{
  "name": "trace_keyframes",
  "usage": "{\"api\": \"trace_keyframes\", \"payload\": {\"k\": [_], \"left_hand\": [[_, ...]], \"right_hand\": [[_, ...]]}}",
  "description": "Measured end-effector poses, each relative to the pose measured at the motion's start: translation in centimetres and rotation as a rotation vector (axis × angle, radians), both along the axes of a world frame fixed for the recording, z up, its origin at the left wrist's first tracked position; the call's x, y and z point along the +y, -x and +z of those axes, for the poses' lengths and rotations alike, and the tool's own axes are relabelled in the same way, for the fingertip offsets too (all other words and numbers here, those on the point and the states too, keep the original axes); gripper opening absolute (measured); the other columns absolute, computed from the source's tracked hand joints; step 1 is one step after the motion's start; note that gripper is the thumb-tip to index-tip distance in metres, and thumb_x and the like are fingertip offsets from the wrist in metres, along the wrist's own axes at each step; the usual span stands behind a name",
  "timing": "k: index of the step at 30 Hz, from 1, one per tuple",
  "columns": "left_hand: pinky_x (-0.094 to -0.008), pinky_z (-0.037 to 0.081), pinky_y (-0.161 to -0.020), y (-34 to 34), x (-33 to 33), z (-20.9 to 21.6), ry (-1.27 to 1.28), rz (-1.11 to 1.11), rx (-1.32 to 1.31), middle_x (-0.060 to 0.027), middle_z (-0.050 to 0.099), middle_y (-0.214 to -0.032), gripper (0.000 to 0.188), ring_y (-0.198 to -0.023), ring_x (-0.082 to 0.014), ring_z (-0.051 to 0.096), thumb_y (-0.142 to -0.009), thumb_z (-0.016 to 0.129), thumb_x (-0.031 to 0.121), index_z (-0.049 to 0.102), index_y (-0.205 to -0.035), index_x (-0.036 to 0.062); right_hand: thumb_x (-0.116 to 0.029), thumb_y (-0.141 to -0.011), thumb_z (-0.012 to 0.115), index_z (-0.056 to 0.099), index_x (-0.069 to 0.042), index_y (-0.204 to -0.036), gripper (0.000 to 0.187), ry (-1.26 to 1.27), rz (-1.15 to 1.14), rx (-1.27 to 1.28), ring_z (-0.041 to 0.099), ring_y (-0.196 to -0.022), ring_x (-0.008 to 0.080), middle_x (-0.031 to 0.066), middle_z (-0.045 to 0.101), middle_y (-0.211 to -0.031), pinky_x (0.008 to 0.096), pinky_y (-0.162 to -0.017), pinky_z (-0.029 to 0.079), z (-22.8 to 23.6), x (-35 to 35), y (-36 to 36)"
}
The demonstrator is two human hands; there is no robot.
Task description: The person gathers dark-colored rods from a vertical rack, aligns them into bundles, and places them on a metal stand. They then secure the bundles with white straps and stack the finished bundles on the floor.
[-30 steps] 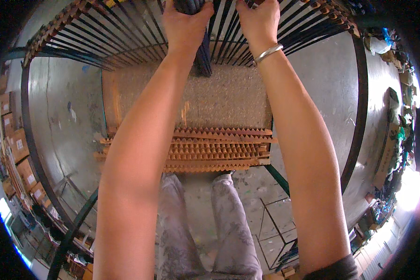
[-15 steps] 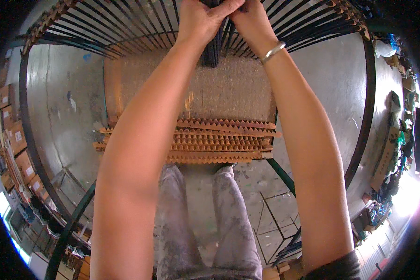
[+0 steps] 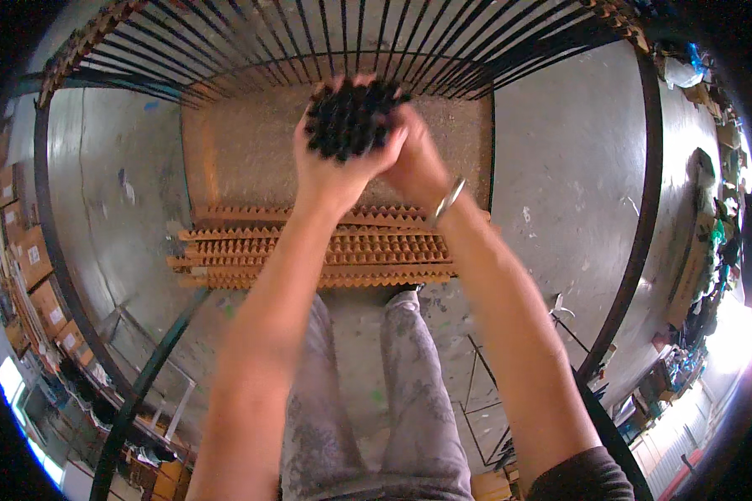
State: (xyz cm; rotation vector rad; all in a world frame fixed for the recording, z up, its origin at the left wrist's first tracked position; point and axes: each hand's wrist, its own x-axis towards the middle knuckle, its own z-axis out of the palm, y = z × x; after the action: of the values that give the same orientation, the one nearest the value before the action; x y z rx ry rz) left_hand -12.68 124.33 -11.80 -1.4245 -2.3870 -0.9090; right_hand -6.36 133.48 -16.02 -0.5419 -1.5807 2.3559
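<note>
A thick bundle of thin black rods is gripped between both hands, its ends pointing up toward me. My left hand wraps round the bundle's left and near side, fingers closed. My right hand closes on its right side, partly behind the left thumb; a metal bangle is on that wrist. The lower length of the bundle is hidden behind the hands. Beyond them, a row of spaced black rods fans across a frame, with notched brown strips along the frame's far left edge.
Below the hands lies a brown board, with several saw-toothed brown strips stacked along its near edge. Dark frame bars curve up on both sides. Cardboard boxes line the left; piled goods stand at right.
Both hands have come back toward me from the far row of rods, bringing the bundle along. The bundle has tipped so its ends now face me.
</note>
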Motion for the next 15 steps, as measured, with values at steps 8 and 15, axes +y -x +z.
{"api": "trace_keyframes", "payload": {"k": [8,15], "left_hand": [[-0.0397,0.039,-0.099,-7.0,-5.8,-2.2,-0.561,-0.149,-0.913,-0.0106,0.057,-0.106,0.054,-0.113,-0.0258,0.052,-0.065,0.074,0.007,0.045,-0.11,0.0045],[-0.0479,0.033,-0.103,-11.4,-10.5,4.4,-0.618,0.074,-0.875,-0.01,0.054,-0.114,0.062,-0.118,-0.0316,0.046,-0.07,0.077,0.036,0.044,-0.115,0.0096]], "right_hand": [[-0.001,-0.06,0.065,0.046,0.001,-0.104,0.048,-0.722,0.034,0.003,0.051,-0.095,0.0404,0.0203,0.052,-0.098,0.0433,-0.083,0.043,1.8,-4.7,-6.8],[-0.01,-0.056,0.07,0.051,-0.002,-0.098,0.047,-0.912,0.038,0.296,0.055,-0.095,0.0361,0.0168,0.056,-0.097,0.0425,-0.086,0.045,5.9,-7.8,-9.0]]}}
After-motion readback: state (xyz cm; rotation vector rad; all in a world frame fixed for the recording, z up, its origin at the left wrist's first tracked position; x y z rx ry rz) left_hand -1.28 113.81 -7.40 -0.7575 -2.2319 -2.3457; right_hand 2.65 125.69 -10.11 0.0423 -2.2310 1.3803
